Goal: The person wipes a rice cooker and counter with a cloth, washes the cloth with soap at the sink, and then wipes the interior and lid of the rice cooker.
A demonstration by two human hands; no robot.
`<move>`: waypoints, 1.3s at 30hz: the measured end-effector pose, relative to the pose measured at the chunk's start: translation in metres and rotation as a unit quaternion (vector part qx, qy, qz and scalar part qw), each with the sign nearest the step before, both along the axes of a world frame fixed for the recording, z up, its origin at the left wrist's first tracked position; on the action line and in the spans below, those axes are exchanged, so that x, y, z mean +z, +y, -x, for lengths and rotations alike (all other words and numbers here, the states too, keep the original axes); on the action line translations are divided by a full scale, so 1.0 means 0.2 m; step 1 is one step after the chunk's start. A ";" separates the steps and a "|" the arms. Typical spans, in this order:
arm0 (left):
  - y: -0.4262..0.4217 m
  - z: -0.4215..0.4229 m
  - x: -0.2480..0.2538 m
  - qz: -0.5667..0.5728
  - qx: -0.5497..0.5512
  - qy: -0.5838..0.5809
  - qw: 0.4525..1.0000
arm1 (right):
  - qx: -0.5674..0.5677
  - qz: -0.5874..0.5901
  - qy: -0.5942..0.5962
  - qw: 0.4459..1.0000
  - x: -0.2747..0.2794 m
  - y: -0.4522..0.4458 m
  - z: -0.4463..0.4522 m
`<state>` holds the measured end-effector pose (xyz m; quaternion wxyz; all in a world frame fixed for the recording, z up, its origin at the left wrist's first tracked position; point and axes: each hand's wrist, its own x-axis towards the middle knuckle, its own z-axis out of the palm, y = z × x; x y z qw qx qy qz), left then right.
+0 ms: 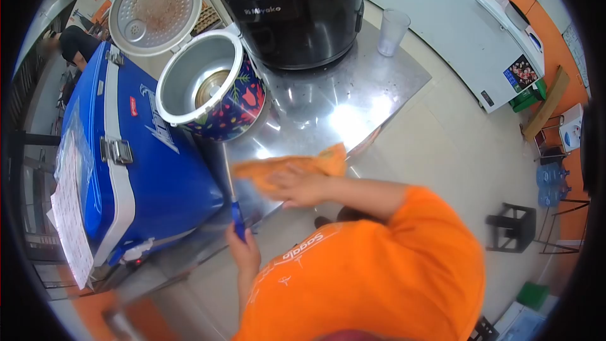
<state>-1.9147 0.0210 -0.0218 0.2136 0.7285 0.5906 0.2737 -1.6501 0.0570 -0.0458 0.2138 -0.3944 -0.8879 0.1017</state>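
My right hand [300,186] presses an orange cloth [325,161] against the metal tabletop [303,104], its fingers blurred over the bunched fabric. Lower and to the left, my left hand [245,249] grips a blue-handled tool [238,221]. A long, narrow metal shaft runs up from that handle toward the rice cooker; the tool's exact kind is not clear. The rice cooker [243,104] has a dark floral body, and its perforated lid [154,12] stands raised. Inside it, a metal bottom with a round brownish plate shows.
Left of the cooker stands a large blue cooler box [145,170] with papers on it. A black Miyako appliance [290,19] and a clear plastic cup [393,31] occupy the table's far side. Beyond are a white chest freezer [442,25], a black stool [511,227] and another person [77,44].
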 end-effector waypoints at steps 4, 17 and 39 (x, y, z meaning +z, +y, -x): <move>-0.07 -0.02 0.05 0.056 0.075 -0.018 0.995 | 0.001 0.051 -0.007 0.999 -0.17 0.38 0.09; -0.13 -0.20 0.00 0.129 0.151 -0.005 0.980 | -0.696 0.209 0.457 0.513 0.12 0.22 -1.16; 0.02 -0.34 -0.33 0.057 0.255 -0.035 0.965 | -0.643 0.199 0.137 0.726 0.05 0.25 -1.40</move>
